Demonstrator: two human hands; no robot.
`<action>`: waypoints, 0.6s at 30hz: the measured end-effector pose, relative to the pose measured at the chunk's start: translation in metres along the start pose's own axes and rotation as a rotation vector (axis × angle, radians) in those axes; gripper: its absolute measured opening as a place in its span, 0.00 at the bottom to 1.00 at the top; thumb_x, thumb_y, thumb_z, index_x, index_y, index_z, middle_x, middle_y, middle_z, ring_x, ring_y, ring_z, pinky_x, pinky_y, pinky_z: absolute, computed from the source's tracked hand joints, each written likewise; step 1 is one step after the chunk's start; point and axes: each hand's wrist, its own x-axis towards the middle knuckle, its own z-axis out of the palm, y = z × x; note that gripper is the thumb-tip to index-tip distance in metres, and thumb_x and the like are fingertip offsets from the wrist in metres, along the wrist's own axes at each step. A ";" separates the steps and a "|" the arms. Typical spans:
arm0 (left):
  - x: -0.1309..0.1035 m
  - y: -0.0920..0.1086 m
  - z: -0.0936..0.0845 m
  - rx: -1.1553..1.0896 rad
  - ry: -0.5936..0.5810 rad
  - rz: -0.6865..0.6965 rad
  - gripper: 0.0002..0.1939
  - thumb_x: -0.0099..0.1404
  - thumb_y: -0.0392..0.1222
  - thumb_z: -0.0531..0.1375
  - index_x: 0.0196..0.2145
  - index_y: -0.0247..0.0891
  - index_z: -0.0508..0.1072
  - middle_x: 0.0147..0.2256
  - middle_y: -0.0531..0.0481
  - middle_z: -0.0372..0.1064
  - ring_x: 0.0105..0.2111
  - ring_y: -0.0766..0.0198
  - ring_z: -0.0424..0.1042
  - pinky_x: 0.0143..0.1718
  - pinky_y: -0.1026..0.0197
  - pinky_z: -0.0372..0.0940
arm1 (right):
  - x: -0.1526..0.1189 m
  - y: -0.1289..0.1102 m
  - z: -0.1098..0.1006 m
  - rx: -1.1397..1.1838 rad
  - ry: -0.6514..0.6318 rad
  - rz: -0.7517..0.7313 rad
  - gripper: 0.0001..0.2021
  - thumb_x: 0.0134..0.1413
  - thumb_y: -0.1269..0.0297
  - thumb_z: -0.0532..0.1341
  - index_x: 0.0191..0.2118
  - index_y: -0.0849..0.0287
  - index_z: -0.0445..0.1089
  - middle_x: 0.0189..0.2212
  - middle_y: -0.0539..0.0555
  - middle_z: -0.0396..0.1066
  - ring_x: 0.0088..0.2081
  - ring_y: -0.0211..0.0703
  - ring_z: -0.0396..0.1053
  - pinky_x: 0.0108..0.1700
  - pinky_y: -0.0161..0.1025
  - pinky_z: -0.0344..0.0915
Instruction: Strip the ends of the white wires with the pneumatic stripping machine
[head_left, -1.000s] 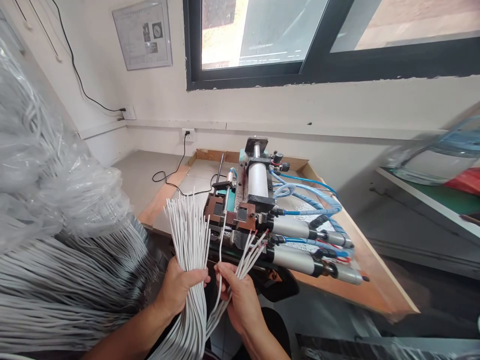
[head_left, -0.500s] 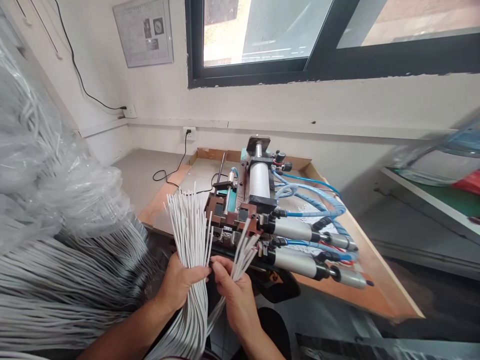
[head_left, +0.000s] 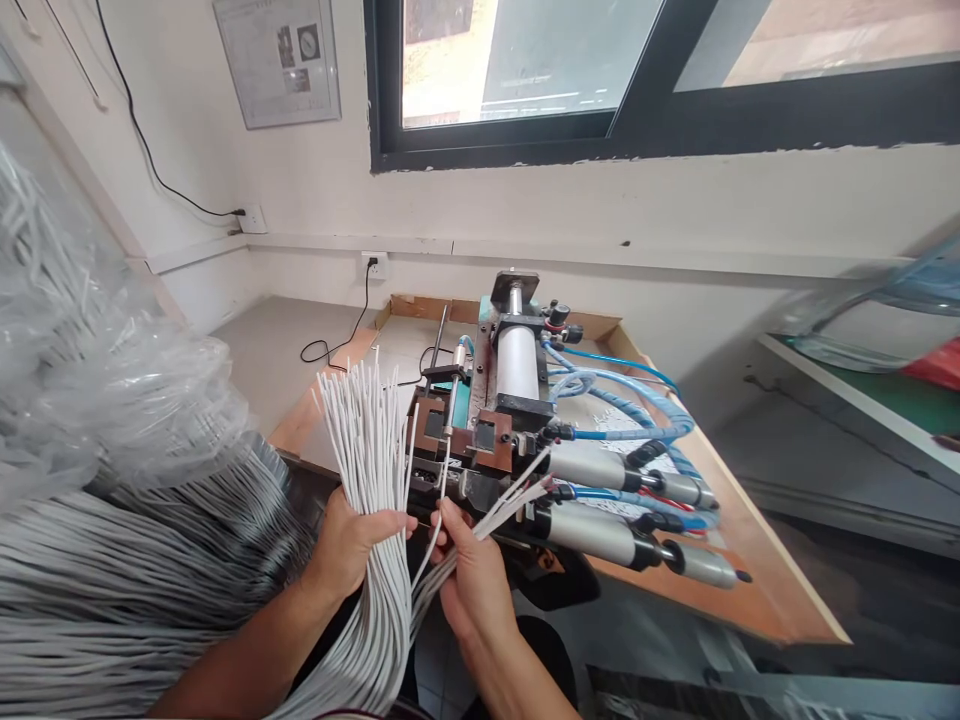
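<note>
Single wire lifted clear of the bundle since 0.5 s ago, tip now at the machine's front.

Right hand [head_left: 471, 580] pinching 1 white wire [head_left: 437, 510] plus a few stripped ones [head_left: 510, 500]; left hand [head_left: 352, 545] closed round the wire bundle [head_left: 367, 440]. Wire tip against stripping machine [head_left: 480, 440] hard to make out; bundle's lower end cut off.

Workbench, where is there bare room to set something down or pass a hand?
Bare board lies behind the white cable bundle, left of the stripping machine, crossed only by a black cord. The grey surface farther left is free. The machine front, where left hand and right hand hold cables, is crowded.
</note>
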 end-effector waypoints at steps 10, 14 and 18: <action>0.002 -0.001 0.004 0.021 -0.028 0.014 0.08 0.44 0.29 0.62 0.27 0.31 0.72 0.21 0.51 0.70 0.22 0.63 0.68 0.25 0.62 0.64 | 0.001 -0.002 0.005 0.071 -0.078 0.144 0.13 0.25 0.64 0.72 0.20 0.64 0.69 0.15 0.47 0.64 0.17 0.31 0.59 0.19 0.29 0.58; -0.002 -0.004 0.008 0.046 -0.056 0.023 0.09 0.43 0.28 0.61 0.26 0.31 0.73 0.22 0.52 0.70 0.23 0.63 0.67 0.26 0.62 0.64 | -0.005 -0.002 0.004 -0.038 -0.244 0.079 0.11 0.33 0.62 0.69 0.24 0.64 0.71 0.17 0.48 0.65 0.20 0.33 0.59 0.24 0.32 0.58; -0.008 -0.007 0.009 0.034 -0.179 0.023 0.09 0.45 0.28 0.60 0.28 0.31 0.74 0.24 0.49 0.71 0.25 0.61 0.68 0.29 0.60 0.64 | -0.008 0.003 -0.004 -0.175 -0.239 -0.096 0.11 0.36 0.60 0.68 0.22 0.63 0.71 0.15 0.46 0.61 0.19 0.31 0.54 0.23 0.31 0.53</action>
